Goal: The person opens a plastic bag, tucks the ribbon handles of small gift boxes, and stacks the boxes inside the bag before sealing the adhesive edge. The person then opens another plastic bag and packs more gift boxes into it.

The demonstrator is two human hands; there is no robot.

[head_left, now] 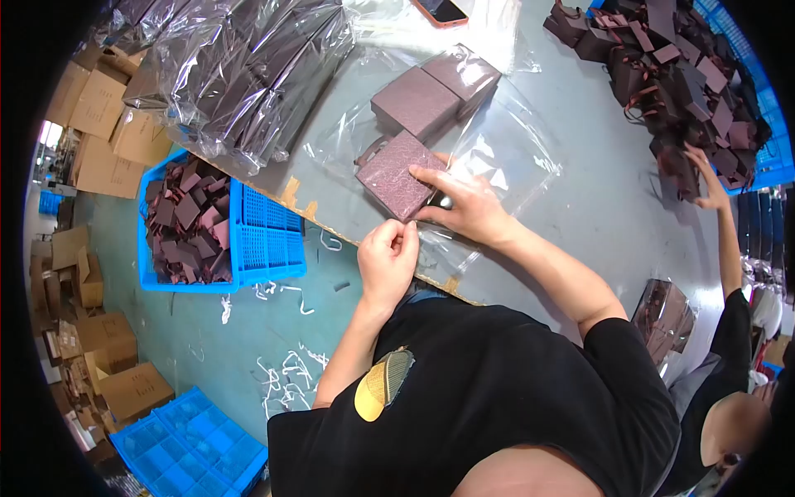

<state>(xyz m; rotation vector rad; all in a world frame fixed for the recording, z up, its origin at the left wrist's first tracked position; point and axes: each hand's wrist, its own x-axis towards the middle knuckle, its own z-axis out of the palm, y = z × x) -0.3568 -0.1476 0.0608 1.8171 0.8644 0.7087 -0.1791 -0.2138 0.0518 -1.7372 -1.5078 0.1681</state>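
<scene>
- Landmark: the maroon box [399, 176], located on the worktable [571, 166], near its front edge.
- Right hand [472, 207]: partly closed on the maroon box. One fingertip bears on the top face; the thumb is set at the side nearest the wearer.
- Left hand [387, 258]: fingers curled, thumb and index tips together at the near corner of the maroon box. Whether anything is pinched between them cannot be told.
- Two matching boxes [416, 101]: side by side, just beyond the maroon box.
- Clear plastic film [517, 153]: spread around the maroon box, extending to its right.
- Film-wrapped bundles [248, 79]: beyond and left of the maroon box.
- Phone [441, 11]: beyond the maroon box, past the two matching boxes.
- Pile of small dark items [691, 91]: well to the right of and beyond the maroon box, partly in a blue crate [774, 124]. A co-worker's hand [708, 184] touches the pile.
- Wrapped package [662, 319]: right of the maroon box and nearer the wearer.
- Filled blue basket [236, 240]: left of the maroon box, below table level, containing small dark and maroon pieces [189, 219].
</scene>
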